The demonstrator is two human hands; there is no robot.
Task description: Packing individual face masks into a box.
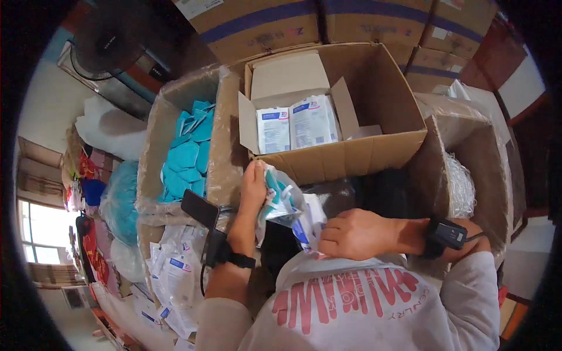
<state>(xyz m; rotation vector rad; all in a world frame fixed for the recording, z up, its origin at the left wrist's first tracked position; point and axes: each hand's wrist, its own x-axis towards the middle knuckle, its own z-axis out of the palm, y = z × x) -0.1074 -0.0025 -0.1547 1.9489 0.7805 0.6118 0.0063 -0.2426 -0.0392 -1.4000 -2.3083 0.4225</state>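
- My left grip (255,182) is closed on the upper left edge of the pouch (296,206), its fingertips partly hidden.
- My right grip (353,234) is curled tight over the lower, printed end; I cannot tell how many layers it pinches.
- The pouch hangs tilted between my two hands, in front of the big box (345,162), with teal pieces (274,196) showing in its clear side.
- If my left pinch slackens, I judge the pouch could sag and a piece slide out, since nothing but my hands seems to bear it.
- Pulling both ways too hard could tear the thin film.
- Squeezing with the right could crease whatever lies inside that end.
- The white carton (284,73) in the big box has its flaps up; a careless reach could snag one and jostle the packets (314,121) standing in it.
- The cable (475,236) by my right wrist and the phone (200,209) by my left forearm could catch on a box edge.
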